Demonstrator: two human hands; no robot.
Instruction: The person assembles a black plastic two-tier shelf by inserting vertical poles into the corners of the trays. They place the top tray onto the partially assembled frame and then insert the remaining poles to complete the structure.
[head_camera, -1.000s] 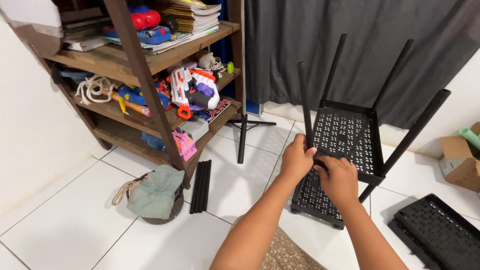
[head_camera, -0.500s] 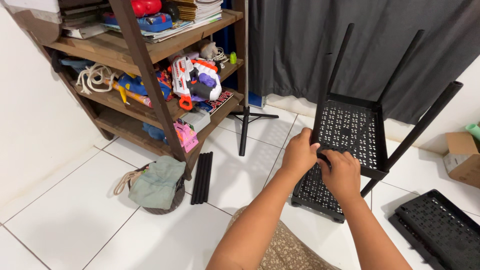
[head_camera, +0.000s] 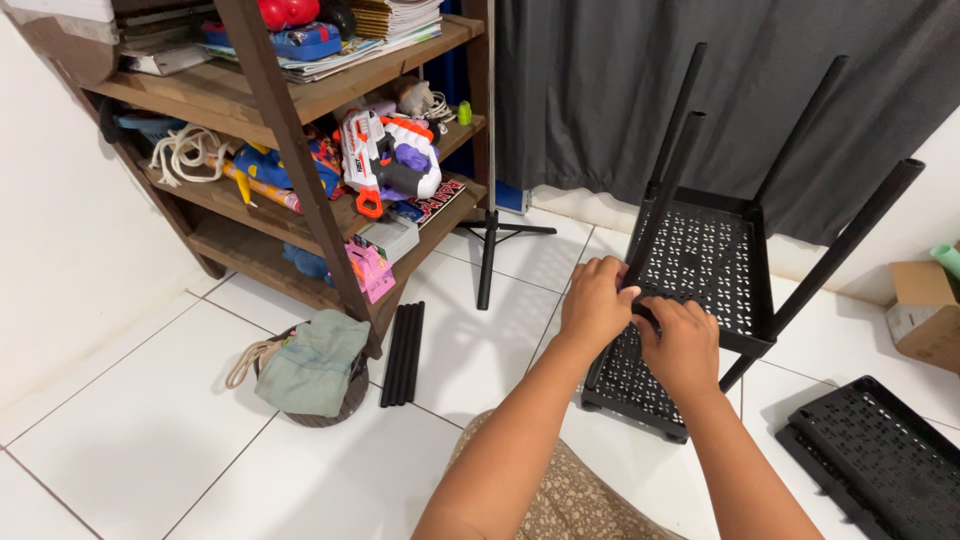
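Note:
A black perforated plastic shelf rack (head_camera: 705, 265) stands on the white tile floor, with several black poles sticking up from its corners. My left hand (head_camera: 595, 300) grips the base of the near-left pole (head_camera: 662, 200), which leans to the right. My right hand (head_camera: 685, 345) is closed on the rack's front rim right beside it. A lower perforated tray (head_camera: 630, 385) sits under the upper one.
Several spare black poles (head_camera: 402, 352) lie on the floor by a wooden shelf (head_camera: 290, 130) full of toys and books. A second pair of black trays (head_camera: 875, 460) lies at the right. A cloth bundle (head_camera: 312, 365), a tripod (head_camera: 488, 235) and a cardboard box (head_camera: 920, 310) stand around.
The near-left pole has tilted from leaning left to leaning right at its top. Both hands stayed at the rack's front-left corner. The camera shifted slightly.

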